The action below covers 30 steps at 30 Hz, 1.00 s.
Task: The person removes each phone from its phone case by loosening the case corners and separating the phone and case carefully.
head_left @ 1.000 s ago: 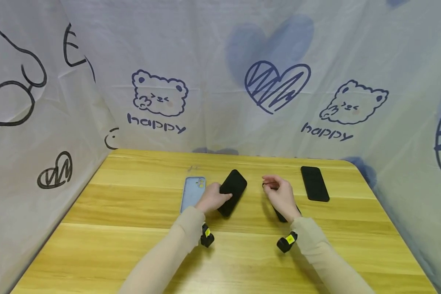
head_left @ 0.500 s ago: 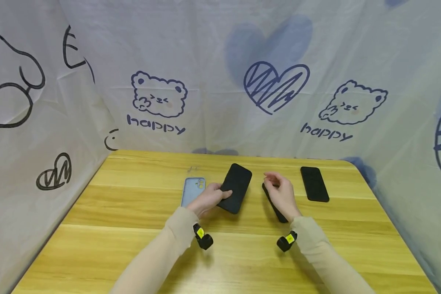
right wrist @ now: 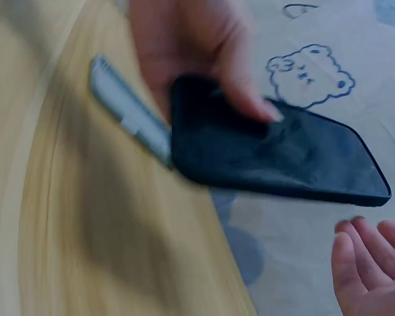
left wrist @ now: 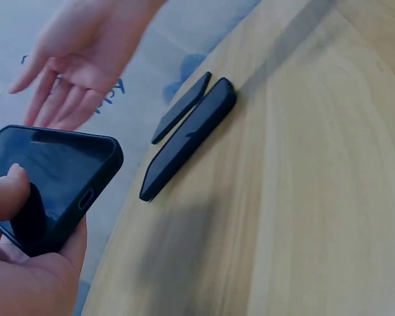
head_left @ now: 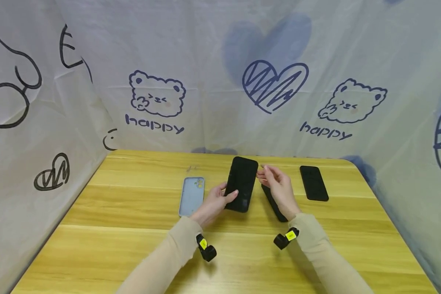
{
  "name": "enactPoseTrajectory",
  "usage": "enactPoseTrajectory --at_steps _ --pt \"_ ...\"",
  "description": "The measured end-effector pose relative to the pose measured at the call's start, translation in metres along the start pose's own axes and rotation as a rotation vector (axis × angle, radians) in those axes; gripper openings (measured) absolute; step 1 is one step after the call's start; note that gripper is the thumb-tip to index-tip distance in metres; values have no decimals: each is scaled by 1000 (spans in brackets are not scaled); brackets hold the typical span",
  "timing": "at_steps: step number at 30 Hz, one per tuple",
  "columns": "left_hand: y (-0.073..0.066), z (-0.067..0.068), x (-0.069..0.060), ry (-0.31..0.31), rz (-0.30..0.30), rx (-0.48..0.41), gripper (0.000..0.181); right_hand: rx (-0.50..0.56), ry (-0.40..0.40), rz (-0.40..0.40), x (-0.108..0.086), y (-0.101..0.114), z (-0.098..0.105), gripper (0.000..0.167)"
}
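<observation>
My left hand [head_left: 214, 203] grips a phone in a black case [head_left: 243, 179], its thumb on the dark screen and its fingers behind. The phone is raised off the table and tilted; its charging port shows in the left wrist view. My right hand [head_left: 280, 191] hovers by the phone's right edge. Both wrist views show a gap between its loosely bent fingers and the phone. Under the right hand, a second black phone [head_left: 272, 203] lies on the table, partly hidden in the head view. A light blue phone case [head_left: 192, 197] lies left of the held phone.
A third, thinner dark phone [head_left: 314, 183] lies on the right part of the wooden table [head_left: 95, 253]. Small clear bits [head_left: 192, 168] sit near the back edge. Printed cloth [head_left: 206, 81] hangs behind and at both sides.
My left hand has lifted the black-cased phone and moved it toward the right hand, turning it more upright. The right hand has shifted slightly toward it. The blue case is more exposed.
</observation>
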<state>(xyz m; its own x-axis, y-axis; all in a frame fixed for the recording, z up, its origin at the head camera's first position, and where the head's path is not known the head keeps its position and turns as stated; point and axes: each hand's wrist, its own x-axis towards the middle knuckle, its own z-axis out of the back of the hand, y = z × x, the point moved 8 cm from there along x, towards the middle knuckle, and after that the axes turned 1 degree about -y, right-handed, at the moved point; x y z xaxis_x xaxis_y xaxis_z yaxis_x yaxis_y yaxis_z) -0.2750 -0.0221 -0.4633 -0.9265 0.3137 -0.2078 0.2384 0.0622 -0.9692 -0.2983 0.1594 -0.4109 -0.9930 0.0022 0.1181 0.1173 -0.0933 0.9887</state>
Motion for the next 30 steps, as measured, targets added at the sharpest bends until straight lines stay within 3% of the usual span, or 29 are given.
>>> enactPoseTrajectory --at_steps 6,11,16,24,30 --pt "2 -6 -2 3 -51 22 44 210 116 -119 -2 1 -10 54" --pt "1 -8 -4 -1 -103 78 42 299 190 -137 -3 3 -16 43" --pt "-2 -7 -6 -42 -161 163 36 293 214 -149 -5 3 -17 32" --pt "-11 -7 -15 -72 -286 345 30 287 247 -142 -10 6 -19 34" --pt "-13 -8 -18 -74 -298 376 29 325 295 -100 -16 11 -22 36"
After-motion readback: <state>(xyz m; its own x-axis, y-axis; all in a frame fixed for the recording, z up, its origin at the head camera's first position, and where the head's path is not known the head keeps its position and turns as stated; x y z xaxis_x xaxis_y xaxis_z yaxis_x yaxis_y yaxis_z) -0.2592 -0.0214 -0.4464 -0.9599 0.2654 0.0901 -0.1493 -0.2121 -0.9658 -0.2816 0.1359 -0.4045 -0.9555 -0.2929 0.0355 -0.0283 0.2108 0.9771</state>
